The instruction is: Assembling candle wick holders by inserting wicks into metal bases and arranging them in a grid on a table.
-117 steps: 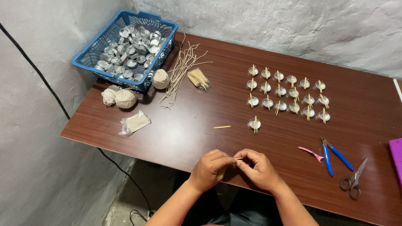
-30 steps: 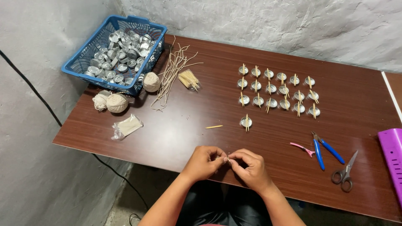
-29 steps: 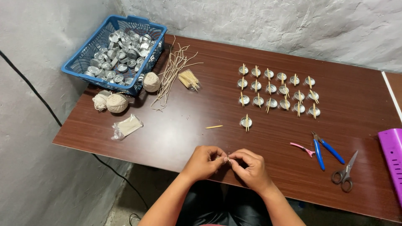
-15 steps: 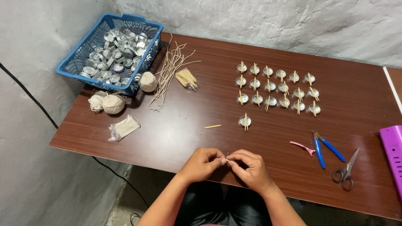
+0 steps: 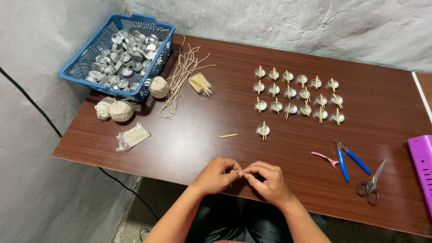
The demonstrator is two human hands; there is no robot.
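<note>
Brown table (image 5: pixel 189 144); both hands pinch a small stick (image 5: pixel 232 171), roughly crosswise.

Soft, even light falls from above; the dark brown wooden table (image 5: pixel 216 135) carries a dull sheen toward its far right side, without hard glare; faint short shadows sit beside the blue plastic basket (image 5: pixel 96 47); the picture is sharp throughout; the rough whitewashed wall (image 5: pixel 288 22) looks evenly bright; the table's edges bow slightly.
</note>
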